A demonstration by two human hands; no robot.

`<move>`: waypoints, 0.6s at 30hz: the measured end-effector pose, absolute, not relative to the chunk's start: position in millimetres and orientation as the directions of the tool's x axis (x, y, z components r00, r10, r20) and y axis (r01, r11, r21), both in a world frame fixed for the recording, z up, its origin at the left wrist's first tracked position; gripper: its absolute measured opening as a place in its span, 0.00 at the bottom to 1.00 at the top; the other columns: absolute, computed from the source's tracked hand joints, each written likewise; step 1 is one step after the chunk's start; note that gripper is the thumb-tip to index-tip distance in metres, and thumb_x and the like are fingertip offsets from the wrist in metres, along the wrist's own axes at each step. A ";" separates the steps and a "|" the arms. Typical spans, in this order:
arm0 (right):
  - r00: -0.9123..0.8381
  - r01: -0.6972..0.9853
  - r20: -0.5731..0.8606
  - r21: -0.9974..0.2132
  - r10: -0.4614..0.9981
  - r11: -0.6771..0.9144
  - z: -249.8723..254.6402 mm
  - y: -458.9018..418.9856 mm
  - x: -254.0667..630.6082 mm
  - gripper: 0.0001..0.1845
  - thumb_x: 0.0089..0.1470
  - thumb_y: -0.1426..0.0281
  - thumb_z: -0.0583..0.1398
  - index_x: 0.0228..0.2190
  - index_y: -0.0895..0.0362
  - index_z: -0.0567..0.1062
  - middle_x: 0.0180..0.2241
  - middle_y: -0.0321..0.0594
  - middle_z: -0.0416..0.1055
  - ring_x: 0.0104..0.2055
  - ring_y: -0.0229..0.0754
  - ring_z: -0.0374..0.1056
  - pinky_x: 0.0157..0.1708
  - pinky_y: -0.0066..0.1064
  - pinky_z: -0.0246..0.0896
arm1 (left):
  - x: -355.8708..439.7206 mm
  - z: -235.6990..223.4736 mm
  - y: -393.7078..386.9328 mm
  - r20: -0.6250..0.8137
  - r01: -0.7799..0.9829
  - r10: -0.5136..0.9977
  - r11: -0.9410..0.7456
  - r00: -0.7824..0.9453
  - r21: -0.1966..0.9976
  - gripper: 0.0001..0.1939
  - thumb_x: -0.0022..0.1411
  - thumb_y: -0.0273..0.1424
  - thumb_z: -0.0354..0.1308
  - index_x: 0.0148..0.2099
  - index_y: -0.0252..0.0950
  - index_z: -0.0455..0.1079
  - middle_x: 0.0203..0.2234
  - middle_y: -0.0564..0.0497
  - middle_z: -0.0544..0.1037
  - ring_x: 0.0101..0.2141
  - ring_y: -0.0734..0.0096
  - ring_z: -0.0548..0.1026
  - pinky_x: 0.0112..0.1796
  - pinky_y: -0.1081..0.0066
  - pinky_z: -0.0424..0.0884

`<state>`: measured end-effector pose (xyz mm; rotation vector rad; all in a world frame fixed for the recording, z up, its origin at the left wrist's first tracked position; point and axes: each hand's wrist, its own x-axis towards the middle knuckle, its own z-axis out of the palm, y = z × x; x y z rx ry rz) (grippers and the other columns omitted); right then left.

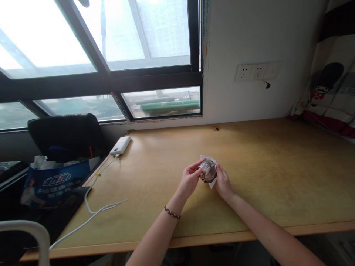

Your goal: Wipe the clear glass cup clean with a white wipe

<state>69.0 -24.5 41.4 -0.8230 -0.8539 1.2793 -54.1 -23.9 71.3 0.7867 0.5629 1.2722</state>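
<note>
Both hands hold a small clear plastic packet [207,170] with something dark brown inside and white, paper-like edges sticking out. My left hand [190,179] pinches it from the left, thumb and fingers closed on its near side. From the right, my right hand [223,181] grips the white edge, its fingers partly hidden behind the packet. The packet is held just above the wooden tabletop [155,192]. What exactly lies inside the plastic is too small to make out. A braided bracelet [172,212] circles my left wrist.
A white power bank [120,145] with a white cable [95,180] lies along the table's left edge. Left of the table stand a black chair [65,133] and a blue printed bag [55,184]. Wall sockets [257,72] and a patterned curtain [332,85] are at the right.
</note>
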 end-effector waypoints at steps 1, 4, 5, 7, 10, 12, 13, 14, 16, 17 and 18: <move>0.097 -0.465 0.061 -0.880 0.993 0.100 40.0 -24.1 69.3 0.22 0.51 0.55 0.52 0.40 0.57 0.71 0.41 0.43 0.72 0.43 0.46 0.66 0.43 0.38 0.60 | -53.8 71.1 -24.3 0.065 -0.580 0.974 0.075 0.217 0.811 0.17 0.46 0.26 0.62 0.42 0.33 0.71 0.43 0.45 0.72 0.33 0.73 0.72 0.36 0.72 0.65; 0.130 -0.472 0.049 -0.875 0.990 0.106 39.8 -25.1 71.9 0.20 0.51 0.56 0.52 0.39 0.58 0.71 0.39 0.43 0.72 0.40 0.45 0.68 0.40 0.37 0.62 | -52.0 69.7 -26.4 0.081 -0.479 0.971 0.039 0.226 0.877 0.15 0.49 0.28 0.61 0.42 0.34 0.70 0.40 0.47 0.73 0.35 0.72 0.70 0.37 0.72 0.64; 0.143 -0.452 0.059 -0.884 0.988 0.119 41.2 -25.7 73.1 0.20 0.52 0.57 0.52 0.38 0.58 0.71 0.38 0.42 0.73 0.39 0.45 0.68 0.39 0.37 0.62 | -51.4 69.5 -27.5 0.069 -0.459 0.966 0.054 0.247 0.887 0.14 0.50 0.29 0.60 0.41 0.33 0.70 0.36 0.47 0.74 0.33 0.72 0.70 0.36 0.73 0.64; 0.166 -0.376 0.090 -0.915 0.982 0.148 46.5 -27.2 75.9 0.19 0.52 0.58 0.52 0.37 0.58 0.71 0.36 0.42 0.73 0.36 0.45 0.69 0.38 0.36 0.63 | -50.7 70.0 -29.8 0.033 -0.446 0.948 0.118 0.316 0.887 0.12 0.54 0.32 0.57 0.40 0.31 0.70 0.30 0.47 0.73 0.31 0.73 0.69 0.34 0.73 0.64; 0.157 -0.195 0.201 -0.954 0.967 0.230 59.8 -30.9 79.7 0.16 0.54 0.61 0.51 0.39 0.56 0.71 0.38 0.42 0.72 0.39 0.45 0.67 0.41 0.37 0.62 | -50.2 71.1 -32.2 0.007 -0.451 0.927 0.176 0.375 0.875 0.13 0.54 0.34 0.56 0.39 0.31 0.69 0.28 0.48 0.72 0.29 0.74 0.69 0.32 0.72 0.63; 0.103 -0.037 0.343 -0.937 0.934 0.348 69.0 -34.9 81.0 0.15 0.56 0.64 0.50 0.40 0.54 0.71 0.43 0.41 0.70 0.46 0.45 0.64 0.48 0.39 0.57 | -49.9 70.0 -31.8 0.021 -0.426 0.940 0.135 0.341 0.894 0.12 0.52 0.33 0.58 0.38 0.31 0.69 0.28 0.49 0.72 0.28 0.75 0.68 0.31 0.74 0.62; 0.053 0.042 0.424 -0.905 0.904 0.422 72.5 -37.3 81.1 0.14 0.56 0.66 0.50 0.41 0.53 0.71 0.44 0.40 0.69 0.48 0.44 0.62 0.50 0.40 0.54 | -49.7 68.9 -30.9 0.033 -0.405 0.951 0.099 0.308 0.909 0.12 0.51 0.33 0.58 0.38 0.31 0.69 0.28 0.49 0.72 0.28 0.75 0.67 0.30 0.75 0.62; -0.014 0.110 0.500 -0.860 0.866 0.499 75.1 -39.6 80.7 0.14 0.56 0.67 0.50 0.41 0.52 0.71 0.44 0.40 0.69 0.50 0.44 0.61 0.52 0.41 0.53 | -49.6 67.6 -29.8 0.047 -0.382 0.962 0.063 0.271 0.922 0.11 0.50 0.32 0.59 0.36 0.31 0.70 0.27 0.49 0.72 0.28 0.75 0.67 0.30 0.75 0.62; -0.152 0.194 0.606 -0.756 0.781 0.625 77.3 -43.6 79.1 0.14 0.56 0.69 0.50 0.41 0.51 0.71 0.44 0.39 0.69 0.51 0.44 0.60 0.52 0.42 0.52 | -49.9 65.7 -27.5 0.078 -0.338 0.977 -0.006 0.198 0.941 0.09 0.48 0.30 0.61 0.33 0.31 0.70 0.27 0.50 0.73 0.28 0.74 0.67 0.32 0.75 0.62; -0.205 0.212 0.634 -0.715 0.746 0.666 77.5 -44.9 78.2 0.15 0.56 0.70 0.50 0.42 0.51 0.71 0.44 0.39 0.69 0.51 0.44 0.60 0.52 0.43 0.53 | -50.4 65.6 -26.7 0.093 -0.320 0.981 -0.034 0.171 0.947 0.08 0.47 0.30 0.61 0.31 0.31 0.71 0.27 0.49 0.73 0.29 0.72 0.67 0.33 0.74 0.63; -0.235 0.222 0.652 -0.686 0.721 0.692 77.5 -45.6 77.4 0.15 0.55 0.71 0.50 0.42 0.50 0.70 0.44 0.39 0.69 0.51 0.44 0.59 0.52 0.43 0.53 | -50.9 66.1 -26.4 0.108 -0.307 0.982 -0.056 0.153 0.950 0.07 0.46 0.29 0.62 0.30 0.31 0.71 0.27 0.49 0.73 0.30 0.71 0.68 0.34 0.73 0.63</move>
